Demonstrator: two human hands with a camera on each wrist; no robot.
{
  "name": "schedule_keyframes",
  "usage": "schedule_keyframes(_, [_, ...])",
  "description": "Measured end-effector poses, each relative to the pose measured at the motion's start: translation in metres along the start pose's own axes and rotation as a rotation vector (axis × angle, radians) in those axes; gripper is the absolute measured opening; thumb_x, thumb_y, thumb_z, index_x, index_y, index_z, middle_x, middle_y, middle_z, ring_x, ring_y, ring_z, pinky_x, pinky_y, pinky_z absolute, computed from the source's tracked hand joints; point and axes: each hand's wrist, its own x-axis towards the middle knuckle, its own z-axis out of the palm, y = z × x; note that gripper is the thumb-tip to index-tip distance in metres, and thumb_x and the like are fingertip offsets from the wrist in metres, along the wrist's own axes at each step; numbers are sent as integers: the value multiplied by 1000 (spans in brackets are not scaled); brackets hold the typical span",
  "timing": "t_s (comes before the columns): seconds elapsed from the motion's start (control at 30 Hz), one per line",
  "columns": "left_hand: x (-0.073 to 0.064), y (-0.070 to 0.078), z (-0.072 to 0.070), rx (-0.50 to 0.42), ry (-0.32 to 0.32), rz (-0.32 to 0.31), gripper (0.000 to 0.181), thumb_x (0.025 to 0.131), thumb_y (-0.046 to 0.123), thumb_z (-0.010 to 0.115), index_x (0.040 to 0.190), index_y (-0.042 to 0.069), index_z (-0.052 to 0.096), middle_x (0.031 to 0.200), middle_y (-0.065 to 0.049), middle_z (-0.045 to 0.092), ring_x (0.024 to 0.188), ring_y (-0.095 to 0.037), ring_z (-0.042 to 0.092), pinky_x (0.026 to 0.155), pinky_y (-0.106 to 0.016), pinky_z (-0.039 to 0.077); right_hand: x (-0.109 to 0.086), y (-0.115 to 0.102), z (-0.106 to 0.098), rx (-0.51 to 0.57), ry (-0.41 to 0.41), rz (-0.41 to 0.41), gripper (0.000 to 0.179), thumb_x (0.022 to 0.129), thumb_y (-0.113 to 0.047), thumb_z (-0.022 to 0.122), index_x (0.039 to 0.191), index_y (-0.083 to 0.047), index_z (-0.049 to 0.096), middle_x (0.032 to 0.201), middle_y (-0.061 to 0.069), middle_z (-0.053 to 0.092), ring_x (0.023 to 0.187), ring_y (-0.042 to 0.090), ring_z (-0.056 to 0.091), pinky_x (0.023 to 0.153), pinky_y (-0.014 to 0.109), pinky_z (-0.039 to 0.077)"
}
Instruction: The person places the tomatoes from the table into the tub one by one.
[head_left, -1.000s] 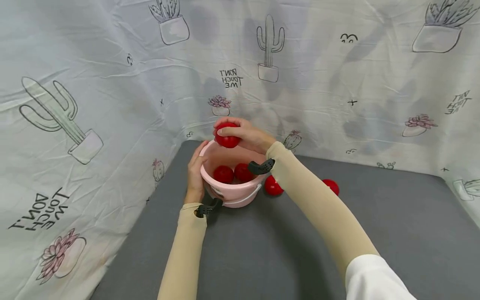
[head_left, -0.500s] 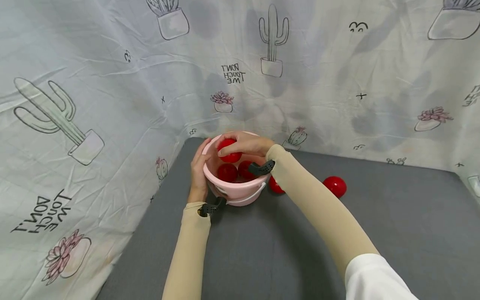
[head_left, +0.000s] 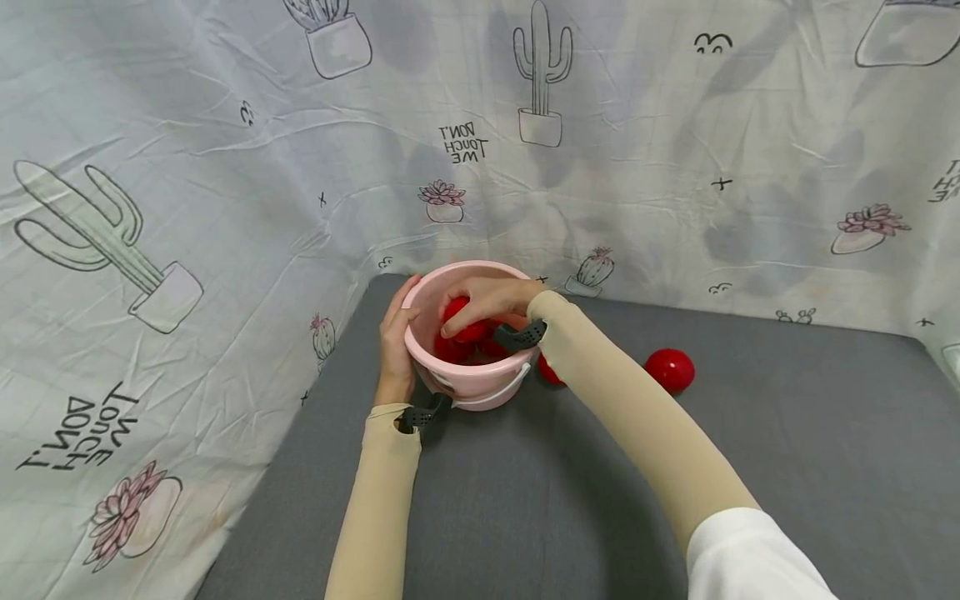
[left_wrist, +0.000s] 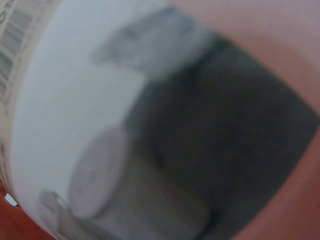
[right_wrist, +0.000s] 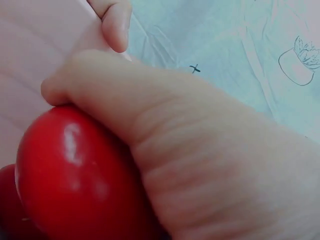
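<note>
A pale pink bucket (head_left: 480, 382) stands tipped slightly towards me in the head view. My left hand (head_left: 393, 350) grips its left side, thumb over the rim. Inside the bucket, my right hand (head_left: 495, 298) holds a shiny red tomato (head_left: 472, 330), thumb across its near side. The right wrist view shows that tomato (right_wrist: 75, 175) large under the thumb, with another red one (right_wrist: 12, 200) beside it. More tomatoes (head_left: 450, 348) lie on the bucket's floor, partly covered by the held one and the right hand. In the left wrist view, the close bucket wall is blurred.
One tomato (head_left: 670, 371) rests on the grey table (head_left: 525, 500) to the right, beyond the right forearm. Another tomato (head_left: 550, 371) sits right of the bucket, partly behind the forearm. A cactus-print cloth (head_left: 637, 167) hangs behind and to the left.
My right hand has lowered the tomato from above the rim down into the bucket. The left hand keeps its grip on the bucket's side. The head view has shifted slightly.
</note>
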Motion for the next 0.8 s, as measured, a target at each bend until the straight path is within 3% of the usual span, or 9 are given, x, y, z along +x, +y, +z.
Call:
schedule_keyframes(0.1, [1,0,0,-10,-5,5,56,92,19,39,144,28,56,158,-2,45,142,-15,43,123,-45,28,0,0,1,5,10,-8,35,85,-26,73,114,-9,65,107,4,67,104,20,60,87,30,55])
schedule_keyframes(0.33, [1,0,0,-31,-17,-5,55,93,19,39,144,28,56,153,6,50,141,-13,45,122,-42,31,2,-2,3,154,63,-71,41,86,-26,76,121,-8,63,119,13,67,119,38,59,99,40,55])
schedule_keyframes(0.53, [1,1,1,-35,-20,1,55,93,21,39,145,27,55,152,6,51,140,-15,45,122,-43,32,-4,-6,3,149,106,-46,44,84,-31,76,124,-17,64,126,8,64,127,38,56,100,44,54])
schedule_keyframes(0.8, [0,1,-1,-41,-17,-15,55,92,20,39,145,29,55,150,6,53,138,-14,48,122,-43,33,-13,-10,6,229,160,-102,48,86,-42,74,129,-24,63,134,7,62,132,35,51,109,57,44])
